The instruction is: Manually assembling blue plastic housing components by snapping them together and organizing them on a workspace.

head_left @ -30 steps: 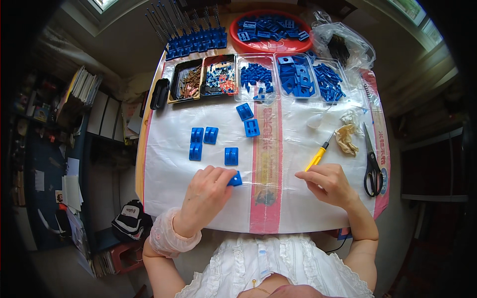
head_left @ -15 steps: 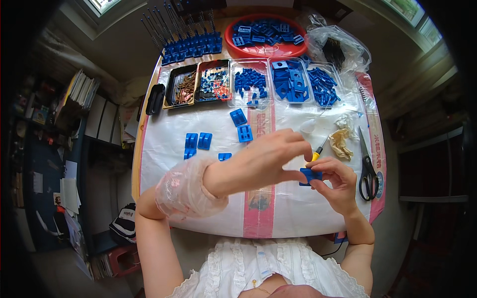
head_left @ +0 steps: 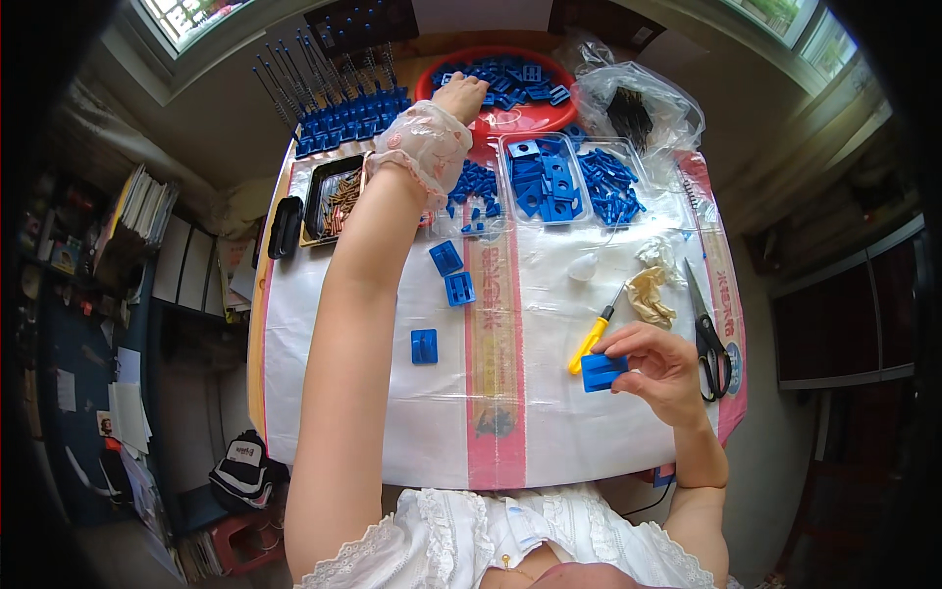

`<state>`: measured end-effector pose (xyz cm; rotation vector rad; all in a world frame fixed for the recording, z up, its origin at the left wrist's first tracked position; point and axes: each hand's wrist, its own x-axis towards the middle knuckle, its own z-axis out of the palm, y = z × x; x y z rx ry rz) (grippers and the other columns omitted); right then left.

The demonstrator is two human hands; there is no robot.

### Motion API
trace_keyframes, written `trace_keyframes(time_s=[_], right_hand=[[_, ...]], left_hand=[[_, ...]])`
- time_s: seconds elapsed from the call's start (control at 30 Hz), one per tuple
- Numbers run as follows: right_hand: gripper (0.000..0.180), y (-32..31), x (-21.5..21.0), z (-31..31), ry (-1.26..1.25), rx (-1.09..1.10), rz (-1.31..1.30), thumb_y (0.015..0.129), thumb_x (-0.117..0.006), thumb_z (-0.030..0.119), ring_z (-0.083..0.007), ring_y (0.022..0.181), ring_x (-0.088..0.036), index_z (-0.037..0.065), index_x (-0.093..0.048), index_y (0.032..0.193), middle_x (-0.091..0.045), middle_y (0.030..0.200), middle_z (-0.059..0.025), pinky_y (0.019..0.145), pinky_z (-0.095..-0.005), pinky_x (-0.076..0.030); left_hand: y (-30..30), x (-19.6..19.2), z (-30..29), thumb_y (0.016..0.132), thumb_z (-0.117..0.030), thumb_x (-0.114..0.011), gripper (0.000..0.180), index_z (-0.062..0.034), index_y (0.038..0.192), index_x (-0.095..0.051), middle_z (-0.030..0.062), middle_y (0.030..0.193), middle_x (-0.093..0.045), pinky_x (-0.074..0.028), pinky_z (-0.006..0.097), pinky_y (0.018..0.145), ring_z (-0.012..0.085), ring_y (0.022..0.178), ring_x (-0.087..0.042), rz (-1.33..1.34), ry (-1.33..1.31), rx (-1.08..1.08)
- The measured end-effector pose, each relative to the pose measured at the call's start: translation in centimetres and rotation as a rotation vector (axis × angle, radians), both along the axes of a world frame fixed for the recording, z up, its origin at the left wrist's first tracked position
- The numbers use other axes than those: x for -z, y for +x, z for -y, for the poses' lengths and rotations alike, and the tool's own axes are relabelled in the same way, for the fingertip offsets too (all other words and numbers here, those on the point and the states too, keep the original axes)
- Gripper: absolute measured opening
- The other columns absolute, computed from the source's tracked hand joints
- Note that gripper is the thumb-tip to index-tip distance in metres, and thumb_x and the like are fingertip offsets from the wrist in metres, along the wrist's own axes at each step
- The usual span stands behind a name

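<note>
Fingers (head_left: 638,346) of the right hand (head_left: 659,368) pinch a small blue plastic block (head_left: 601,372), lifting it just above the white-covered surface (head_left: 373,412) near its right edge. A yellow-handled screwdriver (head_left: 592,339) lies just beside the block, and black scissors (head_left: 706,329) lie farther right, close to the edge. The left hand (head_left: 459,96) stretches to the far side, its fingers curled down into the red round tray (head_left: 510,116) of blue parts; I cannot tell whether they grip anything. Three loose blue blocks (head_left: 446,258) lie apart on the cover beside the left forearm. Clear trays (head_left: 545,177) of blue pieces line the far edge, while bare cover spreads between the arms.
</note>
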<state>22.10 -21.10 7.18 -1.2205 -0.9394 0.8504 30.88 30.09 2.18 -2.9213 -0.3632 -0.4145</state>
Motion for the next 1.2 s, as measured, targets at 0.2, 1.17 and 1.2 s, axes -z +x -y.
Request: trace_keyframes(time_s=[0.2, 1.17, 1.2], right_hand=[[0.033, 3.6, -2.9, 3.1, 0.041, 0.197, 0.025, 0.085, -0.080, -0.007, -0.0230, 0.106, -0.072, -0.004, -0.070, 0.116, -0.071, 0.117, -0.0189, 0.078, -0.0302, -0.065], [0.030, 28.6, 5.3, -22.5, -0.137, 0.499, 0.938, 0.090, -0.070, 0.010, -0.0275, 0.102, -0.076, 0.000, -0.074, 0.118, -0.078, 0.110, -0.0162, 0.095, -0.0351, -0.058], [0.029, 28.5, 4.9, -22.0, -0.144, 0.474, 0.915, 0.091, -0.069, 0.010, -0.0267, 0.101, -0.076, 0.000, -0.075, 0.117, -0.079, 0.109, -0.0157, 0.095, -0.0349, -0.058]], left_hand=[[1.3, 1.7, -0.8, 0.092, -0.011, -0.072, 0.020, -0.0080, 0.109, -0.080, 0.0125, 0.118, -0.078, -0.061, 0.044, 0.096, 0.0346, 0.125, -0.064, -0.065, 0.068, -0.026], [-1.6, -3.3, 5.8, 0.096, -0.033, -0.078, 0.032, -0.0153, 0.122, -0.077, 0.0142, 0.106, -0.080, -0.063, 0.038, 0.081, 0.0268, 0.095, -0.078, 0.454, -0.581, 0.027], [-2.9, -4.0, 6.9, 0.097, -0.032, -0.077, 0.032, -0.0131, 0.124, -0.077, 0.0136, 0.107, -0.079, -0.064, 0.036, 0.081, 0.0242, 0.096, -0.078, 0.475, -0.852, 0.067]])
